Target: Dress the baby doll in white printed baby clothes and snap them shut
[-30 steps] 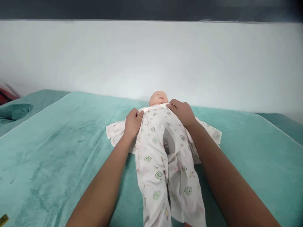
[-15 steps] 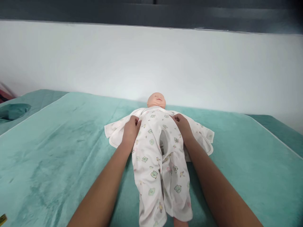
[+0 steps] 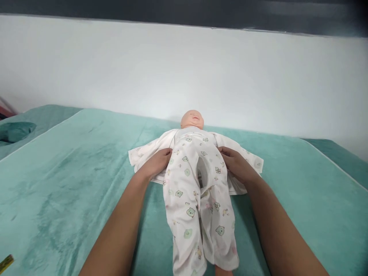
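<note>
One doll (image 3: 192, 119) on its back, approx. mid-view on teal cloth (image 3: 71, 184), head twd white wall (image 3: 184, 73). Printed pants (image 3: 184, 188) cover it from chest down, waistband (image 3: 198, 134) just below the chin, w/ an oval opening (image 3: 203, 170) btwn the legs; bit of doll leg (image 3: 223, 272) pokes out of one cuff at bottom edge of view. White jacket (image 3: 151, 146) spread out behind the doll, sleeves out both sides.

L hand (image 3: 158, 163) at pants' L side, thumb & fingers close tog., tips touching the fabric edge; can't tell if pinching. R hand (image 3: 234, 163) same on R side, fingers bent in agst pants, tips partly hidden, so grip unclear too. Yellow-&-black item (image 3: 6, 263) btm L corner, well apart.
</note>
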A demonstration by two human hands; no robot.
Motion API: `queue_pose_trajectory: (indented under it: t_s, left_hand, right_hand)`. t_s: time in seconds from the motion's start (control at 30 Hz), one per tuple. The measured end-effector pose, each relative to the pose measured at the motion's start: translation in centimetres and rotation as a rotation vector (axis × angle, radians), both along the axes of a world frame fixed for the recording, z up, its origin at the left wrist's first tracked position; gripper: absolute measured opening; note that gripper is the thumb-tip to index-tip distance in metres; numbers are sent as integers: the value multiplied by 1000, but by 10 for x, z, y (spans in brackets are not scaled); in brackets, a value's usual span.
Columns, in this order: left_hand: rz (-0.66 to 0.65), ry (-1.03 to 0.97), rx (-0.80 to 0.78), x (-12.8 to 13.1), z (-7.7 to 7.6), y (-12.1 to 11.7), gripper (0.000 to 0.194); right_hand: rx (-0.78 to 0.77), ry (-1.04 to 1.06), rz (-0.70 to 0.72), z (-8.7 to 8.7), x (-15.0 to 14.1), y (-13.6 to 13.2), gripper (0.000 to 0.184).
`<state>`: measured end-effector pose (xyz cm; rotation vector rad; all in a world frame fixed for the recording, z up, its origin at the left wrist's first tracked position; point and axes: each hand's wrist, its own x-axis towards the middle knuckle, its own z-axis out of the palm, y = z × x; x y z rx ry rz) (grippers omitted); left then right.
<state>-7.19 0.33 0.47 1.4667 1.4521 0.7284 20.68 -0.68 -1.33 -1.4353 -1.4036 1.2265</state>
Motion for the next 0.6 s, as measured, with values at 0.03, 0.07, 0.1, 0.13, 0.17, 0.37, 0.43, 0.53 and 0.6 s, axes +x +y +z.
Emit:
queue_pose_trajectory:
  t_s: [0.03,0.07,0.1,0.13,0.17,0.37,0.43,0.53,0.6]
  left_hand:
    - [-25,-36,-12,1,1,-1,25]
    - [-45,-71,-28,1,2,-2,26]
    - [-57,-104,-50,1,3,-2,27]
    - [-60,-132,-75,1,4,-3,27]
    - [-63,-161,-100,1,5,-4,28]
    - [-101,-359,-214,7,1,-5,32]
    - [-89,-395,-241,10,-4,-4,32]
    - [-31,-420,-246,13,-11,-1,34]
    - [1,-411,-242,13,-15,1,35]
  right_hand:
    - [-5,4,-22,-1,-1,1,22]
    - [0,-2,-50,-3,-3,1,21]
    - [16,-21,-79,-4,-5,2,21]
    - [44,-58,-108,-5,-7,3,21]
    - [83,-111,-133,-5,-10,4,21]
    - [210,-376,-170,-2,-16,6,19]
    - [172,-328,-140,-2,-14,9,19]
    - [138,-292,-136,-5,-11,17,21]
    - [158,-335,-187,-9,-11,25,21]
